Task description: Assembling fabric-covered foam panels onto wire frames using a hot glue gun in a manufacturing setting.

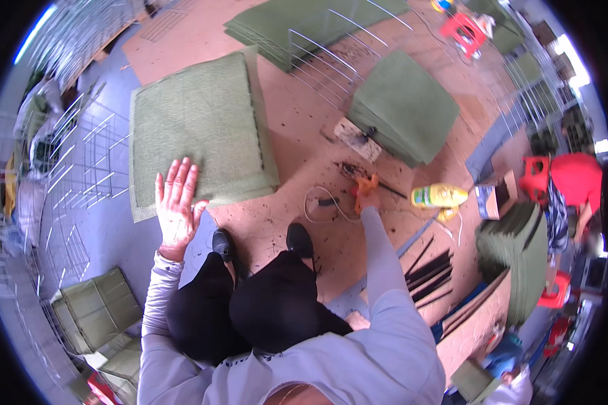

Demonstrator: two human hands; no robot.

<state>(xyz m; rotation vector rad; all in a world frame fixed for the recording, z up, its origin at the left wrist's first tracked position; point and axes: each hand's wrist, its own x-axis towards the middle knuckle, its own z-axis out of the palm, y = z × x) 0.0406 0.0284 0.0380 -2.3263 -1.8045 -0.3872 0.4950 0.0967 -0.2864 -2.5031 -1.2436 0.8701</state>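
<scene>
From the head camera, the left hand (176, 206) lies flat with fingers spread on the near edge of a green mat stack (199, 131), at about ten o'clock from the person's knees; the open palm presses down, most likely to keep the top mat from sliding. The right hand (366, 196) reaches out at one o'clock, wearing an orange glove and closed around a dark tool (385, 187) whose tip points toward three o'clock over the brown board (290, 115); which tool it is cannot be made out. A white cord (321, 206) loops on the board just left of that hand, and dark crumbs lie scattered around it. A yellow bottle (439, 196) lies on its side just beyond the hand at three o'clock, within easy reach. A second mat stack (405, 108) sits at one o'clock, farther out, beside a wood block (357, 138). Black rods (429, 273) lie in a bundle at four o'clock. Wire grids (81, 169) cover the floor at nine o'clock.
</scene>
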